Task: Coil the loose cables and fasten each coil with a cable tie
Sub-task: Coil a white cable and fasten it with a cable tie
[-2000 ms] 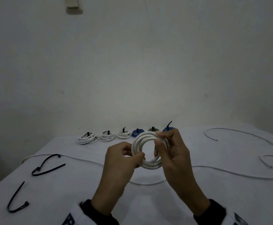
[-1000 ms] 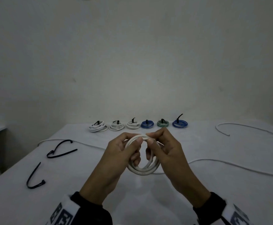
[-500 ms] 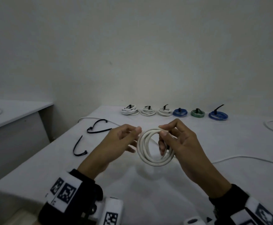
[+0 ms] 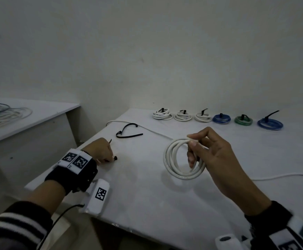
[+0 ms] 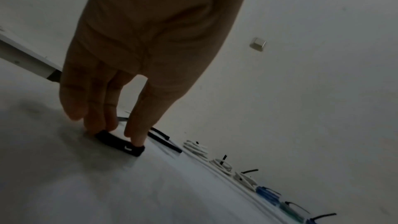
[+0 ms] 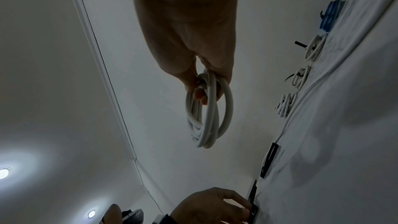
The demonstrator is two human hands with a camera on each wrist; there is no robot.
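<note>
Table edge (image 4: 60,170) beside left hand (image 4: 100,150)

A bare, dimly lit indoor room set up as a plain work space

A table (image 4: 147,204) under a white cloth fills the lower right of the head view, against an unadorned pale wall (image 4: 147,51). A second white surface (image 4: 39,114) at the left edge carries loose wires. Recessed ceiling lights (image 6: 3,173) glow at the lower left of the right wrist view. A row of tied cable coils (image 4: 203,117) lines the table's far edge, right of centre.
</note>
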